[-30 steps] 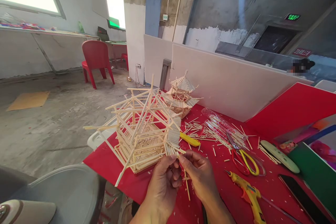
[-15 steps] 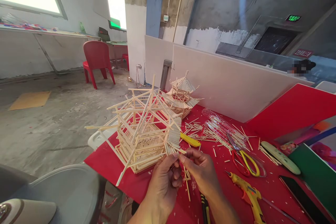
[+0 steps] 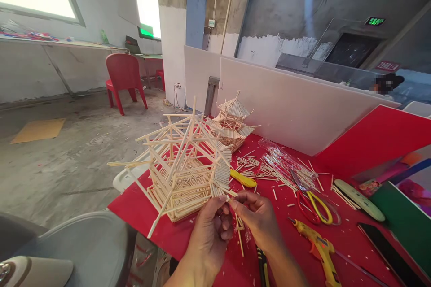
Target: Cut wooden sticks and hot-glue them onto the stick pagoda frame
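A large, open-framed pagoda model of thin wooden sticks (image 3: 182,168) stands on the red table (image 3: 134,208). My left hand (image 3: 210,231) and my right hand (image 3: 257,219) meet at its lower right corner, both pinched on a short wooden stick (image 3: 227,191) that touches the model's roof edge. A smaller finished stick pagoda (image 3: 232,121) stands behind it by the white board.
Loose sticks (image 3: 269,170) litter the table, with red-and-yellow scissors (image 3: 314,206), a yellow glue gun (image 3: 319,249), a yellow cutter (image 3: 243,178) and a phone (image 3: 387,253) to the right. White boards (image 3: 289,103) wall the back. A grey chair (image 3: 90,244) sits lower left.
Almost nothing differs: both hands stay pinched at the model's corner, with only tiny shifts of the fingers and the camera.
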The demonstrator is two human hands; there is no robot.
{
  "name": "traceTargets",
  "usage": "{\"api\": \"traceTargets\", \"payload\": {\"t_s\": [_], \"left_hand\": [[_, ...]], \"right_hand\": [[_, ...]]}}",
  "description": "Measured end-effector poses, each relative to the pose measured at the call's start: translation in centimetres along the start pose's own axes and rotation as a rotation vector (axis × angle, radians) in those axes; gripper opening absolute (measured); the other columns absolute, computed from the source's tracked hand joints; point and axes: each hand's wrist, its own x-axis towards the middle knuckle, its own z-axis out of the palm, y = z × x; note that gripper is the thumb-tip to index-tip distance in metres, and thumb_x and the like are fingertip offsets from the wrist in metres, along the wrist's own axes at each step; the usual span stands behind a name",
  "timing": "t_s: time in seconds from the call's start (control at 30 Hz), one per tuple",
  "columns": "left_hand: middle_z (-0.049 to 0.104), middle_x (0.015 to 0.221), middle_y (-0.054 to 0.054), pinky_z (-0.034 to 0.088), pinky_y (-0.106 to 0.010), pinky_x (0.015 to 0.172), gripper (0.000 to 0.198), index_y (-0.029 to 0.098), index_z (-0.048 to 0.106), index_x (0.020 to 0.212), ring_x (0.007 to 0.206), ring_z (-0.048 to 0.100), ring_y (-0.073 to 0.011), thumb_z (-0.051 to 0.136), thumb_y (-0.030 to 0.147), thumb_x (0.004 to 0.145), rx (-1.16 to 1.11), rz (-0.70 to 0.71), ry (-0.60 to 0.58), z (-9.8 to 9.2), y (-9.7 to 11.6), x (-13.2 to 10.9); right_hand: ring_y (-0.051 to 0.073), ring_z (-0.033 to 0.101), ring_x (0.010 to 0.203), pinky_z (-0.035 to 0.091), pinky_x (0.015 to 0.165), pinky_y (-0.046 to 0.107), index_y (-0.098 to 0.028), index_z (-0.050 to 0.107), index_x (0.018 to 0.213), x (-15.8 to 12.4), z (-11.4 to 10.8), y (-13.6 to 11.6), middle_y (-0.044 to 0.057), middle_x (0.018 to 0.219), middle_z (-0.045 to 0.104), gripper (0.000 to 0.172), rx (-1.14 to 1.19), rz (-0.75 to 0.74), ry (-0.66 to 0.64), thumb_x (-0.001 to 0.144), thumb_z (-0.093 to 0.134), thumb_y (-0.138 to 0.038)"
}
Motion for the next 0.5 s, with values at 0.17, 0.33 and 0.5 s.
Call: {"api": "traceTargets", "payload": {"t_s": [0.17, 0.33, 0.5], "left_hand": [[0.053, 0.058, 0.006, 0.017, -0.018, 0.037, 0.031, 0.015, 0.063, 0.075, 0.040, 0.036, -0.0040, 0.080, 0.036, 0.060, 0.055, -0.025, -0.034, -1.0, -0.5, -0.3], [0.055, 0.062, 0.005, 0.020, -0.018, 0.039, 0.034, 0.015, 0.064, 0.079, 0.042, 0.038, -0.0042, 0.082, 0.033, 0.057, 0.166, -0.072, 0.023, -2.8, -1.7, -1.1], [0.050, 0.054, 0.005, 0.019, -0.020, 0.040, 0.031, 0.018, 0.052, 0.064, 0.041, 0.037, -0.0054, 0.078, 0.037, 0.063, 0.280, -0.119, 0.053, -4.0, -3.1, -1.0]], "right_hand": [[0.011, 0.052, 0.058, 0.041, 0.053, 0.021, -0.019, 0.071, 0.074, -0.5, -0.9, 0.4, 0.000, 0.065, 0.064, 0.027, -0.113, -0.023, 0.087, 0.077, 0.071, -0.045], [0.012, 0.052, 0.054, 0.042, 0.051, 0.022, -0.017, 0.072, 0.077, -1.6, -4.0, 2.0, 0.001, 0.062, 0.064, 0.036, -0.294, -0.002, 0.262, 0.076, 0.069, -0.053], [0.018, 0.062, 0.064, 0.048, 0.059, 0.026, -0.018, 0.074, 0.081, -3.5, -8.7, 4.1, 0.005, 0.073, 0.071, 0.037, -0.499, 0.064, 0.482, 0.076, 0.066, -0.054]]}}
